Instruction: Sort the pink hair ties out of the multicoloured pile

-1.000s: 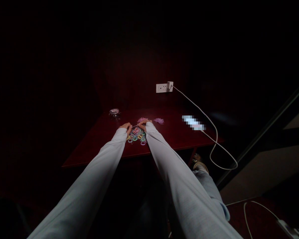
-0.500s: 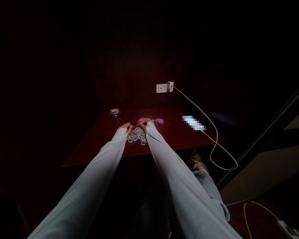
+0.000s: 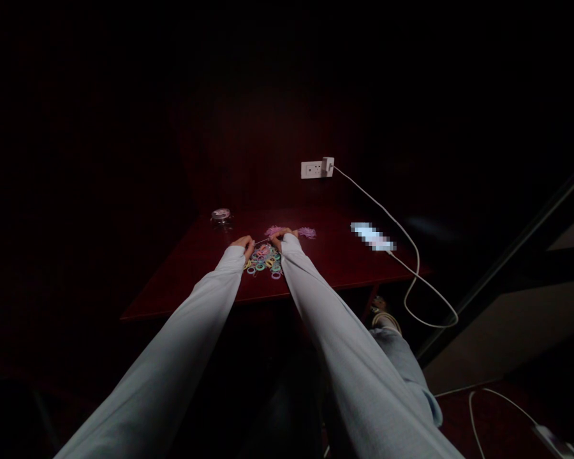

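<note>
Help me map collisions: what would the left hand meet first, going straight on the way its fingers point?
Probably the right hand, across a small gap spanned by a thin strand; depth is unclear, so it might graze the coloured rings first.

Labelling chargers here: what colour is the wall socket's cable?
The cable is white, clearest in the head view.

Pale thin strand, drawn straight, far end tilting slightly toward 2 o'clock, observed at 12 o'clock of a loose heap of multicoloured rings (pink, green, yellow, purple), with tangled pink-purple strands lying flat toward 1 and 2 o'clock.
</note>
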Available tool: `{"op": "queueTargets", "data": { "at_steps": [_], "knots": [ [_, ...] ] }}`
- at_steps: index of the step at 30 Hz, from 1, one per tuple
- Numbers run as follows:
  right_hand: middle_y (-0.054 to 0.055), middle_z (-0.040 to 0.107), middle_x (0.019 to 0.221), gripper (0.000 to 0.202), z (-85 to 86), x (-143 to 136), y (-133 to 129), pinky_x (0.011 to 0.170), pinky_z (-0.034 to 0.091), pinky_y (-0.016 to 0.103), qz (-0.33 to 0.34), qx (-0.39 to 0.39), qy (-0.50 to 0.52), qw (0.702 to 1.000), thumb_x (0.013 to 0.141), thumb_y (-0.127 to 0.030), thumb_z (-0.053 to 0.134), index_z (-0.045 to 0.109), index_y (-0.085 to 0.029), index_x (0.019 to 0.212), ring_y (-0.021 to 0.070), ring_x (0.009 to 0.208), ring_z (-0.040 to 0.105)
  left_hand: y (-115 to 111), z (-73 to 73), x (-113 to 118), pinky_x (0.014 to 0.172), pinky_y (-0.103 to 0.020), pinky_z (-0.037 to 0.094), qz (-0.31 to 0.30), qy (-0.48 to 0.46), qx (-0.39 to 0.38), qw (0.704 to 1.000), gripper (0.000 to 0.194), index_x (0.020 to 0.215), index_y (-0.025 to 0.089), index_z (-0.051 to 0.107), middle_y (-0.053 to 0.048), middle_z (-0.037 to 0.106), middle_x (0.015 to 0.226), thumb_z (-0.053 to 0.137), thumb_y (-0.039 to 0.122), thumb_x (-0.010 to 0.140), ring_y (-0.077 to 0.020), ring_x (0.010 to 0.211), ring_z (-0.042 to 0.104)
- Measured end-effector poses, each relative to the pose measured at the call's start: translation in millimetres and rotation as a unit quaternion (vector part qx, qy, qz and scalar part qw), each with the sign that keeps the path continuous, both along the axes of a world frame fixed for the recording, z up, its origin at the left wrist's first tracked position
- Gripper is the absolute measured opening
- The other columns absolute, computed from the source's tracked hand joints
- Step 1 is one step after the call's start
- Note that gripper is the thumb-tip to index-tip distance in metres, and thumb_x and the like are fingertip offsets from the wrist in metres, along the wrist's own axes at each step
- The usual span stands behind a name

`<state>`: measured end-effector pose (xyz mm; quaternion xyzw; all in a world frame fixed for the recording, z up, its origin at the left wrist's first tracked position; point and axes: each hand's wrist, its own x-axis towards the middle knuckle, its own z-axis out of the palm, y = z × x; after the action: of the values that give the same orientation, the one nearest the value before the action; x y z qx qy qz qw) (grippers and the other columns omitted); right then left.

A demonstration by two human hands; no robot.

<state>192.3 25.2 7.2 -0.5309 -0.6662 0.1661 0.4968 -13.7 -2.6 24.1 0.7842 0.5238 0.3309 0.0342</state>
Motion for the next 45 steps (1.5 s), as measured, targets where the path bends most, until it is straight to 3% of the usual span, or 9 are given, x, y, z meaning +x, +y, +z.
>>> {"op": "queueTargets", "data": {
  "at_steps": [3, 8, 12, 15, 18, 22, 26, 37, 45],
  "knots": [
    [0.008, 0.075, 0.105, 0.018, 0.2, -0.9, -0.5, 0.114, 0.045, 0.049, 0.048, -0.029, 0.017, 0.998, 0.088, -0.041, 0.083, 0.085, -0.024, 0.087, 0.0308, 0.119, 0.061, 1.9, -2.6, -2.6, 0.078, -0.033, 0.049, -0.007, -0.007, 0.011, 1.000, 0.024, 0.078, 0.025, 0.054, -0.004, 0.065, 0.083, 0.051, 0.032, 0.100, -0.0206, 0.079, 0.062],
    [0.004, 0.082, 0.104, 0.013, 12.0, -2.9, -3.7, 0.129, 0.024, 0.050, 0.144, -0.055, 0.001, 0.988, 0.090, -0.039, 0.084, 0.086, -0.028, 0.083, 0.0289, 0.126, 0.065, 6.8, -9.0, -10.7, 0.076, -0.031, 0.047, -0.049, -0.021, 0.022, 0.998, 0.027, 0.081, 0.024, 0.057, -0.004, 0.067, 0.085, 0.051, 0.038, 0.103, -0.0200, 0.080, 0.063],
    [0.003, 0.081, 0.105, 0.011, 17.5, -2.1, -5.5, 0.122, 0.035, 0.043, 0.148, -0.066, 0.033, 0.986, 0.088, -0.037, 0.085, 0.085, -0.027, 0.085, 0.0278, 0.125, 0.065, 7.2, -9.9, -13.2, 0.074, -0.031, 0.047, -0.055, -0.017, 0.014, 0.998, 0.029, 0.085, 0.024, 0.062, -0.003, 0.070, 0.088, 0.051, 0.042, 0.104, -0.0200, 0.078, 0.063],
    [0.005, 0.079, 0.105, 0.016, 22.4, 2.7, -7.9, 0.116, 0.039, 0.040, 0.092, -0.075, 0.053, 0.992, 0.090, -0.039, 0.081, 0.083, -0.024, 0.085, 0.0273, 0.120, 0.064, 3.9, -7.7, -11.0, 0.077, -0.031, 0.049, -0.041, -0.024, 0.014, 0.999, 0.028, 0.085, 0.024, 0.063, -0.004, 0.072, 0.090, 0.051, 0.041, 0.104, -0.0203, 0.081, 0.065],
    [0.008, 0.077, 0.107, 0.020, 29.5, 14.5, -14.9, 0.112, 0.039, 0.040, -0.027, -0.076, 0.062, 0.995, 0.094, -0.039, 0.074, 0.083, -0.022, 0.090, 0.0278, 0.118, 0.060, 1.1, -6.4, -8.5, 0.081, -0.030, 0.050, -0.042, -0.040, 0.029, 0.998, 0.029, 0.086, 0.024, 0.063, -0.004, 0.073, 0.093, 0.049, 0.040, 0.106, -0.0205, 0.087, 0.066],
    [0.010, 0.074, 0.115, 0.028, 36.8, 35.2, -27.8, 0.104, 0.038, 0.041, -0.204, -0.077, 0.091, 0.972, 0.100, -0.043, 0.064, 0.083, -0.023, 0.103, 0.0299, 0.119, 0.051, 2.8, -8.8, -6.7, 0.079, -0.030, 0.050, -0.037, -0.051, 0.040, 0.997, 0.028, 0.083, 0.025, 0.060, -0.004, 0.072, 0.090, 0.050, 0.040, 0.103, -0.0206, 0.084, 0.065],
    [0.012, 0.071, 0.117, 0.028, 40.7, 50.1, -34.3, 0.100, 0.033, 0.042, -0.299, -0.085, 0.063, 0.948, 0.102, -0.041, 0.060, 0.081, -0.023, 0.101, 0.0311, 0.116, 0.045, 4.3, -9.5, -5.9, 0.077, -0.031, 0.048, -0.017, -0.052, 0.041, 0.998, 0.022, 0.082, 0.026, 0.059, -0.003, 0.070, 0.087, 0.052, 0.037, 0.100, -0.0205, 0.078, 0.061],
    [0.012, 0.066, 0.122, 0.025, 43.8, 66.7, -14.0, 0.099, 0.031, 0.044, -0.312, -0.131, -0.073, 0.938, 0.101, -0.040, 0.061, 0.080, -0.023, 0.099, 0.0325, 0.118, 0.045, 0.5, -0.4, -6.7, 0.072, -0.030, 0.047, -0.042, -0.039, 0.019, 0.998, 0.018, 0.083, 0.025, 0.059, -0.001, 0.069, 0.085, 0.054, 0.034, 0.099, -0.0177, 0.071, 0.057],
    [0.019, 0.068, 0.116, 0.022, 33.0, 73.3, -5.6, 0.103, 0.034, 0.053, -0.271, -0.085, -0.025, 0.958, 0.093, -0.035, 0.067, 0.079, -0.018, 0.088, 0.0398, 0.122, 0.047, 5.2, -5.4, -10.2, 0.072, -0.030, 0.047, -0.039, -0.030, 0.012, 0.999, 0.017, 0.087, 0.025, 0.062, -0.001, 0.071, 0.089, 0.055, 0.036, 0.098, -0.0169, 0.070, 0.057]
  ]
}}
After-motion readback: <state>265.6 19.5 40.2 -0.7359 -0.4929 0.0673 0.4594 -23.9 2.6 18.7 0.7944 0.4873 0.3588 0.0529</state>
